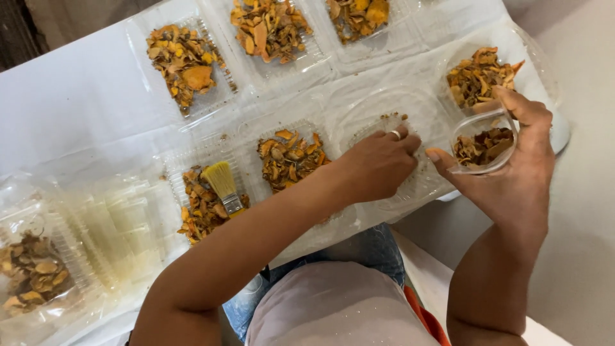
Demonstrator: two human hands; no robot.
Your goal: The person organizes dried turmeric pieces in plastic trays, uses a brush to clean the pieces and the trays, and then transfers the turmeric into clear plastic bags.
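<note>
The right hand (512, 163) cradles a small clear plastic cup (483, 142), fingers curled round its far rim and the thumb pressed along its near side; the cup tilts toward the person and holds a shallow heap of dark brown, curled dried pieces (483, 147) with a brittle, flaky look. Just beside it, the left hand (378, 163), wearing a ring (396, 134), rests with fingers bent and bunched down in a nearly bare clear clamshell tray (419, 106) that has only a few crumbs at its far edge; whether the fingers pinch anything cannot be told. Around it on the white table (70, 96) lie more thin, glossy clamshell trays heaped with orange and tan dried slices (289, 157), ragged and crinkled. One such heap bears a small brush (224, 186) with pale yellow bristles and a metal ferrule. A stack of nested clear trays (112, 234) stands at the left.
</note>
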